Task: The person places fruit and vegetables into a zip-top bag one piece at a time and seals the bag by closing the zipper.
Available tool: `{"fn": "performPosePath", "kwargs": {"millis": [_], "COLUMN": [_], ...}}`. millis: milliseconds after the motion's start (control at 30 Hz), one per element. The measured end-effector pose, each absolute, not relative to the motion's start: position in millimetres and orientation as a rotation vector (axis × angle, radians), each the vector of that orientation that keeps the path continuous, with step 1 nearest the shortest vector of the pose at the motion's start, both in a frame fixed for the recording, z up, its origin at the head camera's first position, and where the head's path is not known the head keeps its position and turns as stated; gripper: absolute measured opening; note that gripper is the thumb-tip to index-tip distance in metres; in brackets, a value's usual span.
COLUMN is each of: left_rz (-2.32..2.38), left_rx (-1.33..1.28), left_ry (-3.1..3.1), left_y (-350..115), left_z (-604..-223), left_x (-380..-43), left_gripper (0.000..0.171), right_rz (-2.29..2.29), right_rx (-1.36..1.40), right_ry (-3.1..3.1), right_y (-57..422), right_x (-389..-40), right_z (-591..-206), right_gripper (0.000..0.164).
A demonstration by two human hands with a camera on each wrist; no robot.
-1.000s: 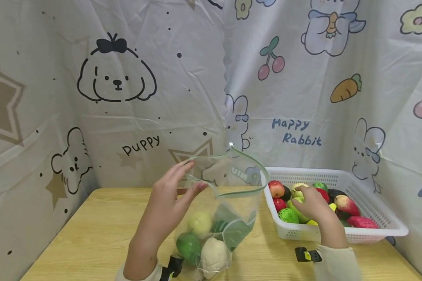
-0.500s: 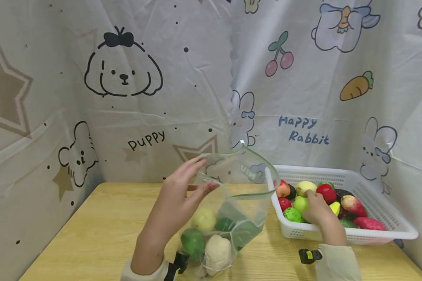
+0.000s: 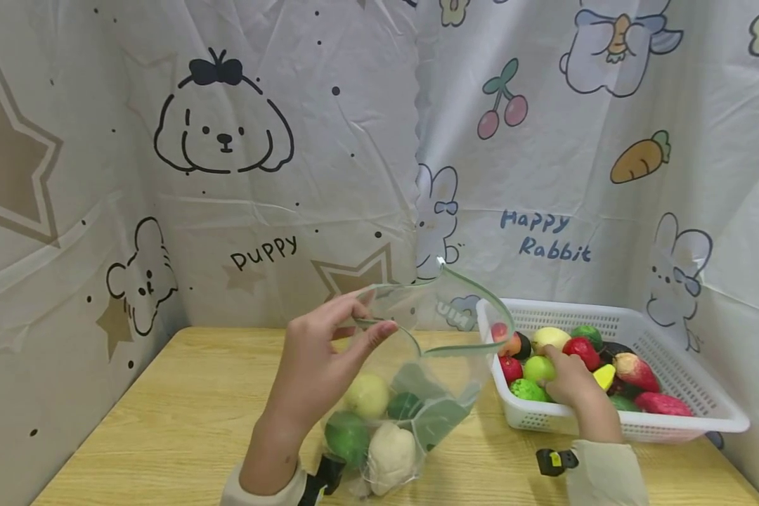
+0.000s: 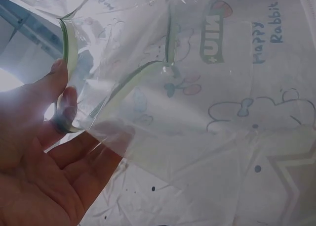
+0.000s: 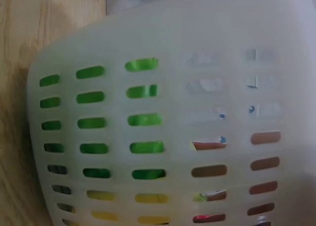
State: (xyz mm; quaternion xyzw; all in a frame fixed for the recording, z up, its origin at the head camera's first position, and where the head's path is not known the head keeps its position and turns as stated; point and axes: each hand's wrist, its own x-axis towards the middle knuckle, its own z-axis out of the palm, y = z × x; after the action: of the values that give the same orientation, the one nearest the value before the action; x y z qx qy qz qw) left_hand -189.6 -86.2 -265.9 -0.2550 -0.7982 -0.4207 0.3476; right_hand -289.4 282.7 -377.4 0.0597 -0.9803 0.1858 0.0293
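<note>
My left hand [image 3: 319, 358] pinches the green zip rim of a clear plastic bag [image 3: 443, 383] between thumb and fingers. The bag stands on the table with its mouth wide open. Inside lie a pale yellow round fruit [image 3: 367, 395], a green one [image 3: 346, 437], a dark green one [image 3: 405, 406] and a lumpy cream-coloured piece [image 3: 392, 457]. The left wrist view shows thumb and fingertips at the bag rim [image 4: 66, 43]. My right hand [image 3: 569, 379] reaches into a white basket [image 3: 702, 414], fingers and thumb around a green apple [image 3: 537, 369].
Other produce fills the basket: a pale yellow fruit [image 3: 549, 339], a red apple [image 3: 582, 351], a bumpy green fruit [image 3: 528, 390] and a pink piece [image 3: 663, 404]. The wooden table [image 3: 183, 422] meets a printed curtain [image 3: 240, 211] behind. In the right wrist view, the slotted basket wall [image 5: 168, 102] hides the hand.
My right hand has moved down into the basket and its fingers have closed about the green apple. My left fingers have curled in tighter at the bag rim. The view has shifted slightly.
</note>
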Motion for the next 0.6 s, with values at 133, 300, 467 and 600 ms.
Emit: {"fn": "performPosePath", "kwargs": {"millis": [133,300,467,600], "left_rz": [-1.068,-1.047,-1.026,-1.025], "left_rx": [-0.632,-0.614,-0.601,-0.6], "left_ry": [-2.054,-2.022,-2.014,-2.023], "left_y": [-85.4,-86.1,-86.8,-86.5], "left_z": [-265.9,-265.9,-265.9,-265.1], "left_x": [-189.9,-190.8,-190.9,-190.1], "left_gripper": [0.027,0.025,0.024,0.024], "right_rz": [0.574,0.56,0.578,0.654], "right_rx": [0.188,0.207,0.229,0.253], "right_ry": [-2.994,-2.939,-2.829,-2.669], "right_y": [284.1,283.0,275.8,266.9], "right_x": [-288.9,-286.0,-274.7,-260.9], "right_z": [-377.4,-369.4,-348.5,-324.8], "right_gripper": [0.051,0.05,0.051,0.052]}}
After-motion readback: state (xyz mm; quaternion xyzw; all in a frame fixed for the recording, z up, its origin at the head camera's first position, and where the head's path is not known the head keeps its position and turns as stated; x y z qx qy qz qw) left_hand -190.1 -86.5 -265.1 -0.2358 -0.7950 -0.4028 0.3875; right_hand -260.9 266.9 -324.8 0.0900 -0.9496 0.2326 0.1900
